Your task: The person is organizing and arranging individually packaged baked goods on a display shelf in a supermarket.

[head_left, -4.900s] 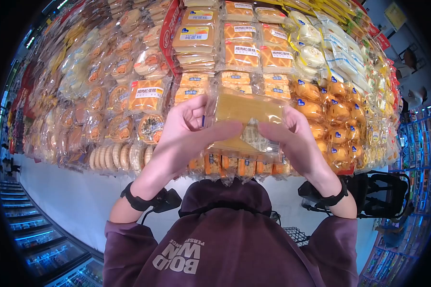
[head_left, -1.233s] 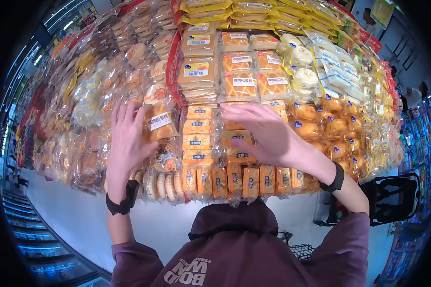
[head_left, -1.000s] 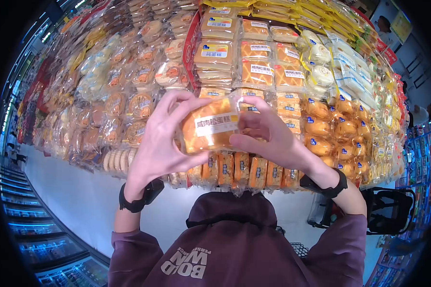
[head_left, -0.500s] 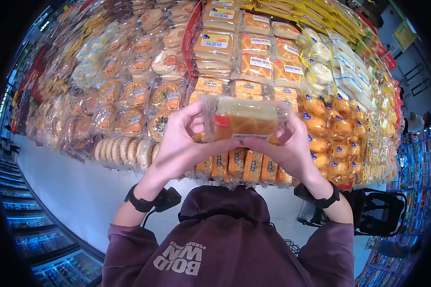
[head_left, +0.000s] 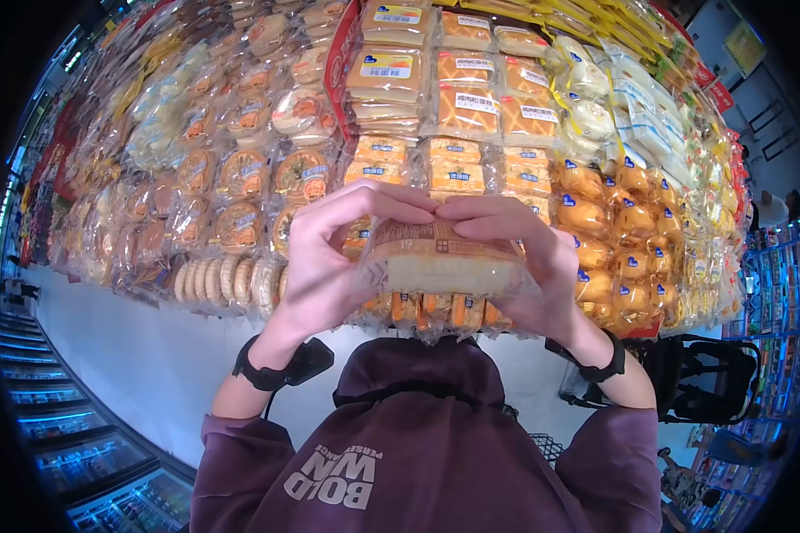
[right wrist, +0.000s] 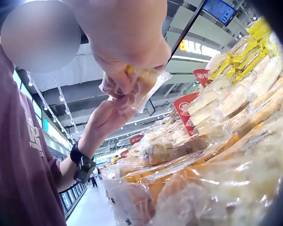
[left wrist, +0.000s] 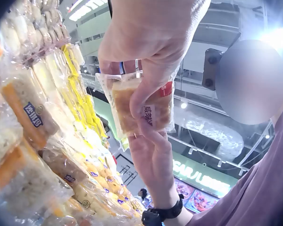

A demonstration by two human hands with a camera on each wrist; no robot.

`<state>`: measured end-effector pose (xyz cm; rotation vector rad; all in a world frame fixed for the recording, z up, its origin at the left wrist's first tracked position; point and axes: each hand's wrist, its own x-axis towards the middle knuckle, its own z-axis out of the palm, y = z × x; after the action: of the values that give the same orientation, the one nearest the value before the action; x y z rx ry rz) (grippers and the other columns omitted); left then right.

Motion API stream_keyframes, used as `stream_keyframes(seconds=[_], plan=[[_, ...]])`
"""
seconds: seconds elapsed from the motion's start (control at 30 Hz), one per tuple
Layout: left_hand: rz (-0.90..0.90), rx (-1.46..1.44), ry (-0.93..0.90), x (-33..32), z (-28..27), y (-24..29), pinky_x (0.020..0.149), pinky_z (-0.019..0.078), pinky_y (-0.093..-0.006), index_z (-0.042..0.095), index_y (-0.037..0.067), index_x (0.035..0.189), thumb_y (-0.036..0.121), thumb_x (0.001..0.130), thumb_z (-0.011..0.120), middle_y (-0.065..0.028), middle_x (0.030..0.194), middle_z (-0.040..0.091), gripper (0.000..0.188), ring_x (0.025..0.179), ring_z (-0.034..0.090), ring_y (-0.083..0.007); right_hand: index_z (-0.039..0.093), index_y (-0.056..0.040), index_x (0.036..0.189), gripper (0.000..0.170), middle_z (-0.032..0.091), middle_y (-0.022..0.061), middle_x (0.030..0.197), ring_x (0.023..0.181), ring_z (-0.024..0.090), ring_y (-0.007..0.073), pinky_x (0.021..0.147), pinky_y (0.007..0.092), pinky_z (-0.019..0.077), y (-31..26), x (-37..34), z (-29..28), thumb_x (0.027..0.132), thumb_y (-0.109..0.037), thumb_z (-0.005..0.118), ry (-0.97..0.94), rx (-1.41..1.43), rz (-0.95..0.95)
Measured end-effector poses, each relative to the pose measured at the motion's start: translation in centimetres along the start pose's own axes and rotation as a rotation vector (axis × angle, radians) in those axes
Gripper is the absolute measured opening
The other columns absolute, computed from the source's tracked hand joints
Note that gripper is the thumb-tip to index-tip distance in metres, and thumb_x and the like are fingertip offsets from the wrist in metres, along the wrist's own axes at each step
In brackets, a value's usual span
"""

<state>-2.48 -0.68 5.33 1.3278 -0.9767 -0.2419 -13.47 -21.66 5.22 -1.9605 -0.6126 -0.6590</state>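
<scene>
Both hands hold one clear-wrapped cake (head_left: 449, 266) above the front of the display in the head view. The left hand (head_left: 329, 253) grips its left end, fingertips on the top edge. The right hand (head_left: 538, 262) grips the right end in the same way, the fingertips of both hands nearly meeting. A pale side and a brown printed face of the cake show. In the left wrist view the wrapped cake (left wrist: 153, 110) shows its golden face with a red corner mark, a thumb across it. The right wrist view shows the package (right wrist: 144, 87) between both hands.
Packaged pastries fill the display: orange-sided cakes (head_left: 458, 178) behind the hands, round buns (head_left: 631, 222) at the right, round biscuits (head_left: 222, 280) at the left. A red divider (head_left: 338, 62) stands among them. A black cart (head_left: 707, 377) is at the right.
A cake was picked up from the left part of the display and brought to the middle between both hands. Since half a second ago it has tilted, and the fingers have moved onto its top edge.
</scene>
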Motion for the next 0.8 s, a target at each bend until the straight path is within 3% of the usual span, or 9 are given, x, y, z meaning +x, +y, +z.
stream_keyframes(seconds=[0.1, 0.23, 0.33, 0.4, 0.5, 0.6, 0.67, 0.7, 0.8], plan=[[-0.15, 0.164, -0.02, -0.4, 0.3, 1.5, 0.092, 0.0542, -0.0321, 0.069, 0.0, 0.115, 0.005, 0.074, 0.089, -0.0093, 0.111, 0.074, 0.045, 0.105, 0.069, -0.016, 0.061, -0.0027, 0.123, 0.051, 0.071, 0.0136, 0.12, 0.113, 0.069, 0.027, 0.093, 0.037, 0.0567, -1.4, -0.1, 0.6, 0.079, -0.003, 0.085, 0.081, -0.048, 0.239], [-0.405, -0.125, 0.002, -0.7, 1.0, 1.6, 0.09, 0.0563, -0.0283, 0.062, 0.0, 0.129, 0.001, 0.079, 0.087, -0.0066, 0.114, 0.073, 0.056, 0.103, 0.069, -0.0114, 0.048, -0.0039, 0.138, 0.065, 0.067, 0.0121, 0.124, 0.115, 0.065, 0.0171, 0.094, 0.0319, 0.0555, -1.2, -0.6, 1.0, 0.084, -0.003, 0.084, 0.148, 0.419, 0.548], [-0.587, -0.335, 0.023, -0.2, 1.1, 1.8, 0.089, 0.0579, -0.0279, 0.06, -0.001, 0.131, 0.0, 0.083, 0.083, -0.0059, 0.116, 0.072, 0.054, 0.103, 0.069, -0.0112, 0.045, -0.0047, 0.143, 0.077, 0.062, 0.0165, 0.133, 0.125, 0.06, 0.022, 0.1, 0.0372, 0.0526, -1.2, -0.2, 1.1, 0.078, -0.002, 0.086, 0.251, 0.447, 0.611], [-0.645, -0.46, 0.025, -0.2, 0.7, 1.4, 0.089, 0.0587, -0.0284, 0.06, -0.001, 0.13, -0.001, 0.085, 0.08, -0.0058, 0.117, 0.072, 0.049, 0.103, 0.069, -0.0112, 0.049, -0.0071, 0.144, 0.078, 0.057, 0.0189, 0.14, 0.132, 0.055, 0.026, 0.103, 0.0417, 0.0496, -0.6, -0.3, 0.1, 0.076, -0.007, 0.087, 0.27, 0.314, 0.303], [-0.646, -0.491, 0.003, -0.4, 0.2, 1.1, 0.086, 0.0596, -0.0278, 0.061, -0.001, 0.13, 0.0, 0.089, 0.076, -0.0047, 0.115, 0.073, 0.043, 0.102, 0.069, -0.01, 0.058, -0.0109, 0.139, 0.074, 0.051, 0.0189, 0.149, 0.138, 0.049, 0.0304, 0.108, 0.0472, 0.0455, -1.2, -0.1, -3.0, 0.071, -0.017, 0.087, -0.027, -0.384, -0.073], [-0.623, -0.445, -0.03, -0.6, 0.3, 0.1, 0.084, 0.0599, -0.0281, 0.062, -0.001, 0.128, 0.002, 0.09, 0.076, -0.0029, 0.111, 0.073, 0.04, 0.097, 0.07, -0.009, 0.072, -0.0148, 0.123, 0.052, 0.056, 0.0105, 0.145, 0.133, 0.053, 0.028, 0.106, 0.0462, 0.0492, -1.7, 0.6, -3.4, 0.072, -0.019, 0.08, -0.294, -0.834, -0.291], [-0.678, -0.458, -0.056, -0.3, 1.2, 0.8, 0.083, 0.0589, -0.0266, 0.06, -0.001, 0.13, 0.004, 0.093, 0.073, -0.001, 0.106, 0.073, 0.04, 0.093, 0.069, -0.0079, 0.072, -0.0145, 0.121, 0.048, 0.06, 0.0075, 0.14, 0.129, 0.057, 0.0263, 0.103, 0.0442, 0.0522, -0.5, 0.7, -3.0, 0.073, -0.015, 0.076, -0.281, -0.838, -0.403], [-0.702, -0.464, -0.065, -0.1, 1.5, 1.1, 0.082, 0.0584, -0.0258, 0.059, -0.001, 0.131, 0.005, 0.094, 0.072, 0.0, 0.104, 0.073, 0.04, 0.09, 0.069, -0.0074, 0.073, -0.012, 0.117, 0.041, 0.065, 0.0073, 0.132, 0.121, 0.062, 0.025, 0.097, 0.0389, 0.0562, -0.4, 0.7, -2.7, 0.076, -0.009, 0.072, -0.211, -0.783, -0.411], [-0.642, -0.548, 0.022, -0.8, 1.2, -0.1, 0.092, 0.0544, -0.029, 0.053, 0.0, 0.138, 0.012, 0.096, 0.072, -0.0027, 0.11, 0.071, 0.048, 0.1, 0.068, -0.0099, 0.071, -0.0078, 0.118, 0.047, 0.069, 0.0098, 0.124, 0.113, 0.067, 0.0273, 0.092, 0.0378, 0.0585, 0.1, 0.4, -2.6, 0.071, -0.007, 0.076, -0.187, -0.678, -0.31]])
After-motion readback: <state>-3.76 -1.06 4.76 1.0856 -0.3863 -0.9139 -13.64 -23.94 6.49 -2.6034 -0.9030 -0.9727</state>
